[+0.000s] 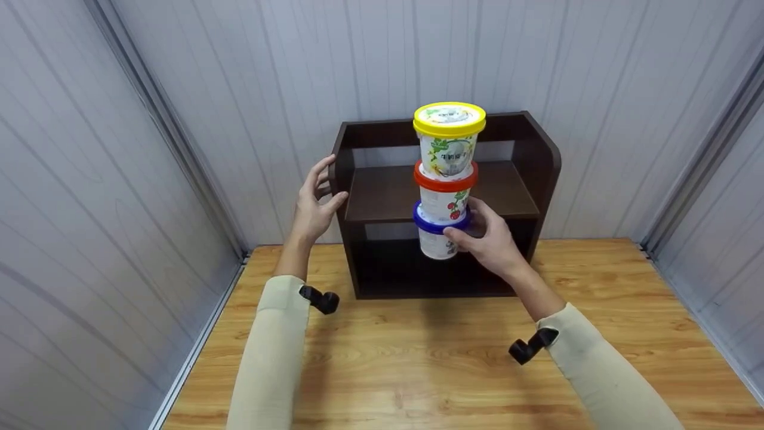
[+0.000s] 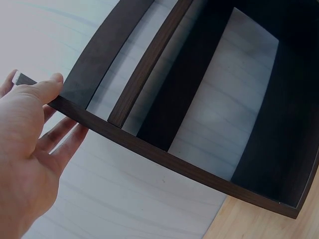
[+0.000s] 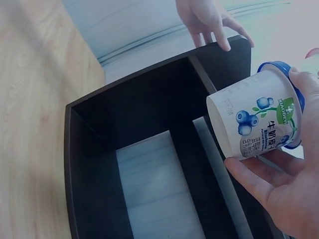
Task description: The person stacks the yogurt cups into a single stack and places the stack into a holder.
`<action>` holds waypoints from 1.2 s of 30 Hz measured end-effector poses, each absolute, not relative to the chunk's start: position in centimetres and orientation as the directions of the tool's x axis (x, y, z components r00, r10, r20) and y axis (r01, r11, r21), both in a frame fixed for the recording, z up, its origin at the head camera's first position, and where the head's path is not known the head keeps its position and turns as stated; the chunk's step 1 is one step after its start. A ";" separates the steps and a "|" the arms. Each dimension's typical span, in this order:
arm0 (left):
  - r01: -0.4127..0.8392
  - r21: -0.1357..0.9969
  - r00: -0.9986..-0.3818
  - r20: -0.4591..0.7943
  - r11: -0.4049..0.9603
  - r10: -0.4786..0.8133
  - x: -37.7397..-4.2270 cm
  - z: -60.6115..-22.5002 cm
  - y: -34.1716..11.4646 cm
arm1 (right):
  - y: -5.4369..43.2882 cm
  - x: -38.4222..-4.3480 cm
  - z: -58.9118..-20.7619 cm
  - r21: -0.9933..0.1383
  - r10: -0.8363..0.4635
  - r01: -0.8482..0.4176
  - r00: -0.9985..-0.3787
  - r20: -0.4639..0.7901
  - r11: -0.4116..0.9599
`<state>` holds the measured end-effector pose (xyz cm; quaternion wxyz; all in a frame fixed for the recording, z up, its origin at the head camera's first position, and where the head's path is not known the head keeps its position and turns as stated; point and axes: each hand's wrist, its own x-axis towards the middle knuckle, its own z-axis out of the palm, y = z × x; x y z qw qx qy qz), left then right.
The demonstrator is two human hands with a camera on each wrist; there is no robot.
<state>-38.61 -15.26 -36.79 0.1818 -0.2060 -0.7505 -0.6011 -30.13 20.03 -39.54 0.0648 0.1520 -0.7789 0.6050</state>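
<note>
My right hand [image 1: 494, 243] grips the lowest of a stack of three tubs, a white one with a blue lid [image 1: 437, 243] and blueberry pictures. On it stands a red-lidded tub [image 1: 440, 203] printed with red berries, and a yellow-lidded tub [image 1: 449, 152] tops the stack. Held upright, the stack is in front of a dark brown two-level shelf [image 1: 382, 194]. In the right wrist view, thumb and fingers wrap the blue-lidded tub [image 3: 254, 114]. My left hand [image 1: 313, 206] holds the shelf's left side panel [image 2: 154, 154], thumb on one face and fingers on the other.
The shelf stands on a wood-grain surface [image 1: 382, 358] against a pale panelled back wall [image 1: 286, 71]. More panelled walls rise at left and right, with metal strips along their edges. Each sleeve carries a small black wrist camera [image 1: 319, 300].
</note>
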 end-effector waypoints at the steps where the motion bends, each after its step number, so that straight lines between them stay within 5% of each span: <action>1: 0.529 0.827 -0.848 0.522 0.193 0.090 -38.6 -36.8 -15.3 | 20.0 -30.2 -39.4 -0.924 -0.155 -0.313 -0.946 0.283 0.221; 22: 0.520 0.821 -0.853 0.514 0.236 0.092 -38.5 -36.6 -15.1 | 19.6 -31.9 -37.1 -0.940 -0.123 -0.300 -0.951 0.282 0.162; 36: 0.514 0.827 -0.856 0.509 0.227 0.088 -38.3 -36.4 -15.1 | 19.7 -32.2 -36.4 -0.902 -0.095 -0.352 -0.936 0.339 0.250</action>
